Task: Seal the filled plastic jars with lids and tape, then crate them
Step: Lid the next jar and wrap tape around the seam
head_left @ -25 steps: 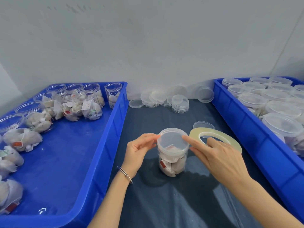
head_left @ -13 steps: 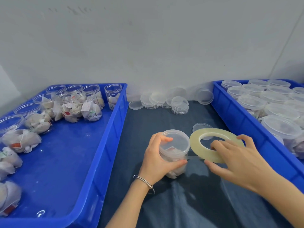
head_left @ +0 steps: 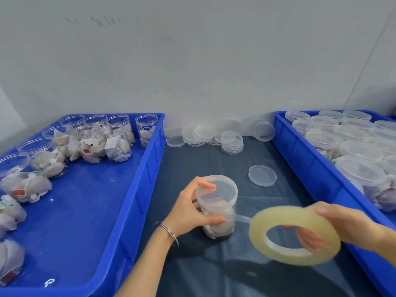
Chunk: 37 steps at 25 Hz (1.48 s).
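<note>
A clear plastic jar point(head_left: 220, 213) filled with white tea bags stands on the dark cloth, a translucent lid on its top. My left hand point(head_left: 188, 209) grips the jar from the left, fingers over the lid's rim and thumb across its side. My right hand point(head_left: 338, 226) holds a large roll of clear yellowish tape point(head_left: 293, 234) to the right of the jar, lifted off the cloth. A short strip of tape point(head_left: 243, 219) runs from the roll to the jar's side.
The blue crate on the left point(head_left: 150, 168) holds several open filled jars. The blue crate on the right point(head_left: 300, 159) holds several lidded jars. Stacks of spare lids point(head_left: 232, 142) lie by the wall, and one loose lid point(head_left: 262, 175) lies on the cloth point(head_left: 214, 271).
My right hand lifted the tape roll and drew it right and toward me, pulling a strip out from the jar. My left hand shifted from a fingertip touch to a full grip on the jar.
</note>
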Each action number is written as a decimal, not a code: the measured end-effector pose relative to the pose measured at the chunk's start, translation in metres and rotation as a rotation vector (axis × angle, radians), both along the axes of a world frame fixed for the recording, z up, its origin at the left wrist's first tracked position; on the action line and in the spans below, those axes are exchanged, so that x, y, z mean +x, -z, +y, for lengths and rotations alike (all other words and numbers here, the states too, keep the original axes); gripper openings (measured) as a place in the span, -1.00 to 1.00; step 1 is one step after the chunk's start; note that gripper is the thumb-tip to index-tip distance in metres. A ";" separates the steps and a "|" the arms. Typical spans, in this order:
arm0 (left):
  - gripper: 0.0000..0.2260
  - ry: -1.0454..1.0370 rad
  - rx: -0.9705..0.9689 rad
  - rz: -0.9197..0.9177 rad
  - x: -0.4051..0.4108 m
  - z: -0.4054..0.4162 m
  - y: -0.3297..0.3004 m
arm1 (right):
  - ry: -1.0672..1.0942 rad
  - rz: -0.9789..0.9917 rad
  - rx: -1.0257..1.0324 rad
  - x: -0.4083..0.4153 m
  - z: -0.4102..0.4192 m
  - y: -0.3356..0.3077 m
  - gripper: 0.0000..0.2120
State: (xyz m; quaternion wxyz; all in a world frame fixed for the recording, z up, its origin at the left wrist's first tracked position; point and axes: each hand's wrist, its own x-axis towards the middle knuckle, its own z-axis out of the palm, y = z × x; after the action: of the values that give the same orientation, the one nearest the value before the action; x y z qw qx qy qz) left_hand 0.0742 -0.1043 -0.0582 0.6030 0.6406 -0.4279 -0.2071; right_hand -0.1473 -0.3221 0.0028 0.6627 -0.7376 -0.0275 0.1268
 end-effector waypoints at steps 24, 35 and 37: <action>-0.44 0.156 0.049 0.066 0.013 0.008 -0.012 | 0.422 -0.060 -1.842 0.070 -0.025 -0.040 -0.60; -0.39 0.237 0.128 0.088 0.018 0.011 -0.014 | 0.414 -0.154 -1.659 0.160 0.012 -0.011 -0.61; -0.29 0.235 0.138 0.095 0.018 0.011 -0.013 | 0.400 -0.189 -1.641 0.169 0.023 -0.009 -0.62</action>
State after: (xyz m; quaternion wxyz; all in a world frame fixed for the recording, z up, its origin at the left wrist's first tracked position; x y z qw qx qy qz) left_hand 0.0918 -0.0932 -0.0453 0.5487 0.6155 -0.4558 -0.3352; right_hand 0.0214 -0.2996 0.0119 -0.0776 -0.9829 0.1489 -0.0752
